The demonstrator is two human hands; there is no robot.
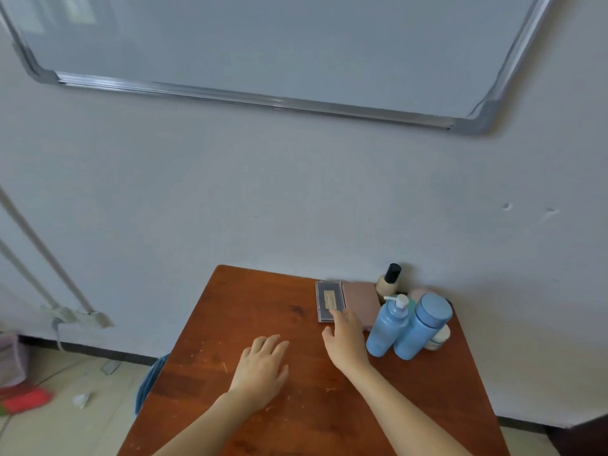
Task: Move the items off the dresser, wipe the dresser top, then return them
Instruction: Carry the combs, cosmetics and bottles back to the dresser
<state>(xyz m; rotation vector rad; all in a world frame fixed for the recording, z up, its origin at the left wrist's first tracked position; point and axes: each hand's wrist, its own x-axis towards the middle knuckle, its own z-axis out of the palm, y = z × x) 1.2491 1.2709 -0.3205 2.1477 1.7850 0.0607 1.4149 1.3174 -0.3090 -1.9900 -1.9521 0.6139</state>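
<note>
Head view: where do the items stand?
— At the far right corner of the reddish-brown wooden table (230,324), by the wall: a flat grey clear-lidded case (329,299), a pink rectangular case (362,301) just beside it, a beige bottle with a black cap (390,281), a light-blue pump bottle (386,330), a light-blue capped bottle (422,327) and a small white jar (439,339).
— And the hands?
— The left hand (263,366) lies flat on the table, fingers relaxed, holding nothing. The right hand (347,340) reaches forward, fingers loose, a fingertip touching the grey case's near end without gripping.
</note>
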